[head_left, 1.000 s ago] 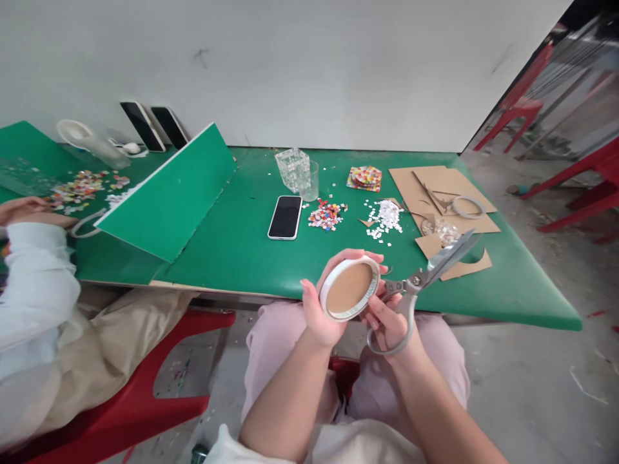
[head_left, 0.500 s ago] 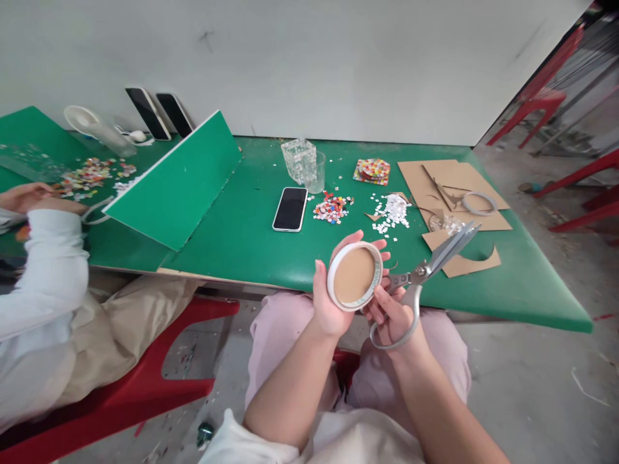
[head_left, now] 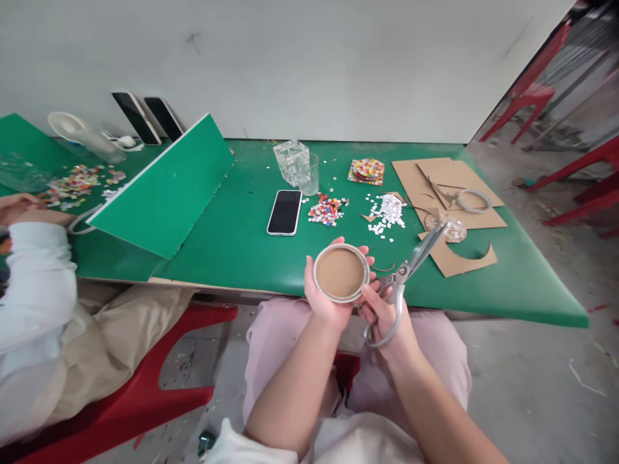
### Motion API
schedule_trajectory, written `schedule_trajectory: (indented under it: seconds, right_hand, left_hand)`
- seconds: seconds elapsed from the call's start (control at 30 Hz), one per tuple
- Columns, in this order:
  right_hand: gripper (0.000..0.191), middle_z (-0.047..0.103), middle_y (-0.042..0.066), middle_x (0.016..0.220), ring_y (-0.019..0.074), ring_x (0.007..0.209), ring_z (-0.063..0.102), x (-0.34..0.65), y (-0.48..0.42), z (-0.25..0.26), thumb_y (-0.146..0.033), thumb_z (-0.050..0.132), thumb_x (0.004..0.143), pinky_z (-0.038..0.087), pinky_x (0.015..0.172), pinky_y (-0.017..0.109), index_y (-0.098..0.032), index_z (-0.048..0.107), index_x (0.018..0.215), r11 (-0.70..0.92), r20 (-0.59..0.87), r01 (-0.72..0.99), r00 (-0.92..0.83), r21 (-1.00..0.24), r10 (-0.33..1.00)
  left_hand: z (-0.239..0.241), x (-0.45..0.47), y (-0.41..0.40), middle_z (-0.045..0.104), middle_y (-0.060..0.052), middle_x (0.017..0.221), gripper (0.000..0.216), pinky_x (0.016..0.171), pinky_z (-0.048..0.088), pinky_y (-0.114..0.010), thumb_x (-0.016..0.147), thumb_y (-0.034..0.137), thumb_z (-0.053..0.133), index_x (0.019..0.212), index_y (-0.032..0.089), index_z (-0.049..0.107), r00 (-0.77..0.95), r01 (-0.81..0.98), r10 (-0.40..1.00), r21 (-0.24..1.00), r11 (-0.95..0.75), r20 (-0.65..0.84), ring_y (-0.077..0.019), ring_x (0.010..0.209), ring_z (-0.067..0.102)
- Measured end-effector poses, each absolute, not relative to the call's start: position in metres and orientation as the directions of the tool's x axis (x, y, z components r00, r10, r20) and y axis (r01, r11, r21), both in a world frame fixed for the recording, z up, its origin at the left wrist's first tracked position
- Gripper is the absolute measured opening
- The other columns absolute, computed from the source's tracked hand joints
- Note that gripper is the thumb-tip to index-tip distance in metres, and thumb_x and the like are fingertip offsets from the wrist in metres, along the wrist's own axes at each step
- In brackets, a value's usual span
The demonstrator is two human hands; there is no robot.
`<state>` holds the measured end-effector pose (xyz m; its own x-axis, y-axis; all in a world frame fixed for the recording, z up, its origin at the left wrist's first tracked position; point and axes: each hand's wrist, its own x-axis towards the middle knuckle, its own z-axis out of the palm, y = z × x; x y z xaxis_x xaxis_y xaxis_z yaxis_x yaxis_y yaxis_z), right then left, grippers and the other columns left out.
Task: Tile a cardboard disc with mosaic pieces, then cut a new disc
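Observation:
My left hand (head_left: 329,314) cups a round tape roll core (head_left: 341,299), its fingers wrapped behind the rim. A brown cardboard disc (head_left: 341,272) fills the core's opening. In my right hand (head_left: 393,317) is a pair of metal scissors (head_left: 401,273), gripped by the handles with the blades pointing up and to the right, slightly apart. My right fingertips touch the core's lower right edge. Both hands are above my lap at the front edge of the green table (head_left: 232,258).
Cardboard sheets (head_left: 406,177) and a cut scrap (head_left: 440,258) lie at right, another ring (head_left: 474,210) on them. White tiles (head_left: 389,211), coloured tiles (head_left: 326,209), a phone (head_left: 284,212) and a clear cup (head_left: 309,177) stand beyond my hands. At left, a person works behind a green panel (head_left: 164,193).
My left hand has tipped the tape roll core flatter, so its inner wall shows less. Both hands and the scissors have shifted slightly left in view, and the camera has turned a little.

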<state>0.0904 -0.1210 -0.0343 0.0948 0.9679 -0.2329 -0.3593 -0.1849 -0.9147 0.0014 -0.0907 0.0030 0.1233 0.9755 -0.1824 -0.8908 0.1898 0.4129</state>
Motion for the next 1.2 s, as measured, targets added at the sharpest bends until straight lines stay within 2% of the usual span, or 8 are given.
schedule_trajectory:
  seconds: [0.07,0.17,0.3,0.47,0.57,0.77,1.1,1.2]
  right_hand:
    - [0.034,0.048,-0.004,0.04,0.0056,0.037,0.037,0.094,-0.12,-0.039,-0.041,0.064,0.075,0.034,0.042,0.021,-0.016,0.055,0.053,-0.193,-0.225,-0.305,0.071,-0.932,0.972]
    - [0.03,0.056,-0.002,0.047,0.0062,0.037,0.039,0.104,-0.117,-0.039,-0.044,0.062,0.075,0.035,0.041,0.021,-0.016,0.06,0.064,-0.194,-0.229,-0.29,0.093,-0.937,0.969]
    - [0.023,0.053,-0.004,0.047,0.0071,0.039,0.041,0.125,-0.104,-0.023,-0.039,0.068,0.07,0.034,0.04,0.021,-0.017,0.061,0.071,-0.142,-0.192,-0.206,0.249,-0.968,0.949]
    - [0.027,0.051,-0.004,0.053,0.0096,0.047,0.045,0.139,-0.085,0.001,-0.041,0.069,0.068,0.036,0.045,0.023,-0.018,0.068,0.083,-0.107,-0.079,0.21,0.138,-0.972,0.987]
    - [0.028,0.059,-0.001,0.062,0.0129,0.056,0.053,0.139,-0.077,0.003,-0.042,0.069,0.068,0.041,0.053,0.025,-0.018,0.066,0.082,-0.088,-0.071,0.331,0.062,-0.94,0.996]
    - [0.028,0.056,-0.003,0.056,0.0114,0.05,0.05,0.141,-0.077,-0.001,-0.044,0.069,0.067,0.041,0.048,0.024,-0.018,0.061,0.073,-0.188,-0.202,0.191,-0.058,-0.964,0.978]
    - [0.027,0.051,-0.005,0.055,0.0122,0.049,0.052,0.142,-0.096,0.005,-0.04,0.071,0.067,0.045,0.045,0.025,-0.018,0.059,0.077,-0.224,-0.215,-0.06,-0.12,-0.973,0.969]
    - [0.026,0.051,-0.004,0.056,0.0104,0.048,0.05,0.144,-0.098,0.006,-0.04,0.071,0.067,0.041,0.044,0.023,-0.018,0.06,0.075,-0.189,-0.187,-0.025,-0.067,-0.982,0.98]
  left_hand:
    - [-0.001,-0.001,-0.089,0.062,-0.015,0.107,0.055,0.073,0.047,-0.04,0.082,0.057,0.032,0.122,0.022,0.048,0.17,-0.903,0.964,0.36,0.235,-0.203,-0.0293,0.093,0.061]
    - [-0.006,-0.005,-0.087,0.061,-0.015,0.11,0.055,0.077,0.047,-0.038,0.082,0.055,0.036,0.125,0.023,0.046,0.222,-0.912,0.946,0.293,0.287,-0.236,-0.0279,0.097,0.06]
    - [-0.009,-0.008,-0.085,0.061,-0.015,0.11,0.055,0.076,0.048,-0.038,0.082,0.054,0.037,0.126,0.022,0.045,0.274,-0.898,0.928,0.278,0.341,-0.254,-0.028,0.098,0.06]
    - [-0.015,-0.007,-0.084,0.065,-0.014,0.097,0.054,0.065,0.052,-0.041,0.084,0.052,0.032,0.114,0.013,0.055,0.351,-0.848,0.902,0.323,0.42,-0.251,-0.0283,0.085,0.063]
    - [-0.017,-0.007,-0.084,0.066,-0.013,0.096,0.056,0.065,0.054,-0.043,0.085,0.051,0.03,0.111,0.01,0.057,0.413,-0.817,0.877,0.327,0.476,-0.244,-0.0269,0.083,0.063]
    - [-0.015,-0.009,-0.088,0.064,-0.016,0.104,0.054,0.073,0.052,-0.048,0.086,0.047,0.029,0.114,0.01,0.056,0.481,-0.761,0.852,0.385,0.523,-0.205,-0.0294,0.09,0.063]
    - [-0.006,-0.011,-0.098,0.067,-0.015,0.101,0.055,0.079,0.05,-0.044,0.08,0.05,0.039,0.107,0.007,0.062,0.492,-0.684,0.851,0.522,0.51,-0.186,-0.0312,0.097,0.061]
    - [-0.002,-0.016,-0.097,0.068,-0.015,0.101,0.06,0.083,0.048,-0.041,0.078,0.056,0.041,0.107,0.008,0.063,0.489,-0.612,0.842,0.599,0.516,-0.227,-0.0303,0.099,0.06]
